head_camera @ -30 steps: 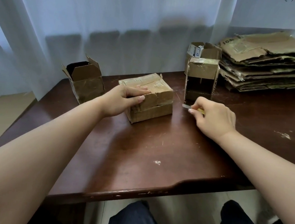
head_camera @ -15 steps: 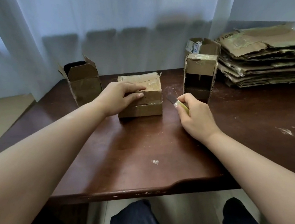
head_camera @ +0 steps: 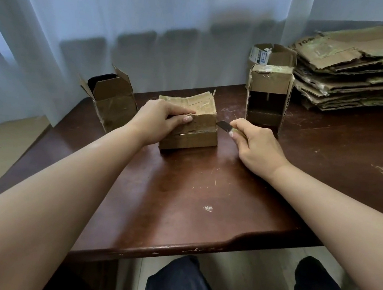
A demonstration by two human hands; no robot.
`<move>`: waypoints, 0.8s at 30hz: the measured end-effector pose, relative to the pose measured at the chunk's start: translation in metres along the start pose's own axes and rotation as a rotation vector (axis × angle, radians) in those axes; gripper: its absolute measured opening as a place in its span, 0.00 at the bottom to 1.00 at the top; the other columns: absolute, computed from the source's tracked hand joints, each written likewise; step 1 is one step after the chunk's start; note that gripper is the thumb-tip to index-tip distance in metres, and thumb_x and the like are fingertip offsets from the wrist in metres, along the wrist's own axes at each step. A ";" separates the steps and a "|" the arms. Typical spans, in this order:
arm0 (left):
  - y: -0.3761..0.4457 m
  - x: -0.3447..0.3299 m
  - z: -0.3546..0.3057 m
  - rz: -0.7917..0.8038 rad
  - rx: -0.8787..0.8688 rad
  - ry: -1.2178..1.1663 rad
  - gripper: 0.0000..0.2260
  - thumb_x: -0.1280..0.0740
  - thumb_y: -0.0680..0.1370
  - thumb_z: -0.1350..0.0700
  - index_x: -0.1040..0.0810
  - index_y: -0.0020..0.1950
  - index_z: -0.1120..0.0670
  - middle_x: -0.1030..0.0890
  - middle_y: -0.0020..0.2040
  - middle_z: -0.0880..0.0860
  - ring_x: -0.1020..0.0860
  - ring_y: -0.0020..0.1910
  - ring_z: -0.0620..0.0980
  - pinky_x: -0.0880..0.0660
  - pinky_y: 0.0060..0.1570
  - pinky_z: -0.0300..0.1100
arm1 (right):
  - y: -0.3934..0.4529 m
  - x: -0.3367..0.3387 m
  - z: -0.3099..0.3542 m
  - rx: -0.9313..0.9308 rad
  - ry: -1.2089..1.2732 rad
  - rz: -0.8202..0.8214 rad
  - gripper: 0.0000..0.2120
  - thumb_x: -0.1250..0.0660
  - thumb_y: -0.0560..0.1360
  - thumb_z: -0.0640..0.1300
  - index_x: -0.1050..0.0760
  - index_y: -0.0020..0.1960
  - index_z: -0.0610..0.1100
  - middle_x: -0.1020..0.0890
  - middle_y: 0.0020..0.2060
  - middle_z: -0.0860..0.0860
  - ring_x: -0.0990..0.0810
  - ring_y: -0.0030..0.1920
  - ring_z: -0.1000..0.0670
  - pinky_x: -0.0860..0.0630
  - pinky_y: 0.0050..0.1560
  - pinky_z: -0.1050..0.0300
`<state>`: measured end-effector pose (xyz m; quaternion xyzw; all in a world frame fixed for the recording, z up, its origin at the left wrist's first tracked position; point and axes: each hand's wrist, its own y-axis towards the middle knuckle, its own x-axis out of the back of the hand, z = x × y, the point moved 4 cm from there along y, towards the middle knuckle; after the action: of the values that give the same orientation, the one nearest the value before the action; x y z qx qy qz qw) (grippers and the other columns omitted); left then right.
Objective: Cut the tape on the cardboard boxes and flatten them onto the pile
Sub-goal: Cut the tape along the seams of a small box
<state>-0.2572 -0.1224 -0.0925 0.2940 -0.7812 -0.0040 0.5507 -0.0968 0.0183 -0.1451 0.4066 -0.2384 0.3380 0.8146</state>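
A small taped cardboard box sits on the dark wooden table, a little left of the middle. My left hand grips its near top edge, fingers curled over the lid. My right hand holds a utility knife, whose dark blade points left and touches the box's right top corner. A tall pile of flattened cardboard lies at the table's back right.
An opened box stands at the table's left edge. A tall box with an open front stands right of the knife, and another small open box behind it. A white curtain hangs behind the table. My knees show below the near edge.
My right hand has brought the knife leftward from the table surface up to the box's right corner. My left hand has turned the box so its long side faces me.
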 end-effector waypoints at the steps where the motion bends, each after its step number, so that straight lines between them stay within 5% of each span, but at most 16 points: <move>1: 0.000 0.000 0.000 0.004 0.002 0.000 0.12 0.33 0.79 0.51 0.19 0.62 0.49 0.20 0.61 0.49 0.27 0.66 0.45 0.32 0.67 0.41 | 0.000 0.000 0.000 -0.011 -0.022 0.004 0.10 0.40 0.80 0.45 0.26 0.60 0.47 0.20 0.44 0.51 0.22 0.48 0.41 0.26 0.45 0.50; 5: -0.001 -0.001 -0.001 0.007 0.020 -0.009 0.12 0.33 0.79 0.52 0.19 0.62 0.49 0.20 0.62 0.49 0.27 0.66 0.45 0.33 0.67 0.38 | -0.001 0.000 -0.002 -0.040 -0.201 0.059 0.12 0.41 0.81 0.47 0.27 0.63 0.51 0.18 0.53 0.45 0.22 0.54 0.38 0.25 0.49 0.48; 16: -0.011 0.003 -0.008 0.025 0.057 0.006 0.14 0.35 0.80 0.53 0.22 0.65 0.50 0.22 0.65 0.50 0.29 0.68 0.45 0.39 0.62 0.28 | -0.009 0.004 0.001 -0.042 -0.433 0.169 0.12 0.44 0.81 0.48 0.28 0.63 0.52 0.18 0.52 0.46 0.22 0.52 0.38 0.27 0.45 0.51; 24: 0.009 -0.011 -0.031 -0.011 0.318 -0.035 0.17 0.40 0.80 0.60 0.30 0.69 0.58 0.24 0.63 0.57 0.26 0.62 0.56 0.29 0.62 0.44 | -0.015 0.015 -0.002 -0.166 -0.248 0.014 0.10 0.43 0.81 0.48 0.29 0.58 0.46 0.19 0.49 0.43 0.23 0.50 0.36 0.32 0.43 0.51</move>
<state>-0.2322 -0.1000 -0.0867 0.3817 -0.7799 0.1115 0.4833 -0.0754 0.0183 -0.1436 0.3749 -0.3672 0.2700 0.8073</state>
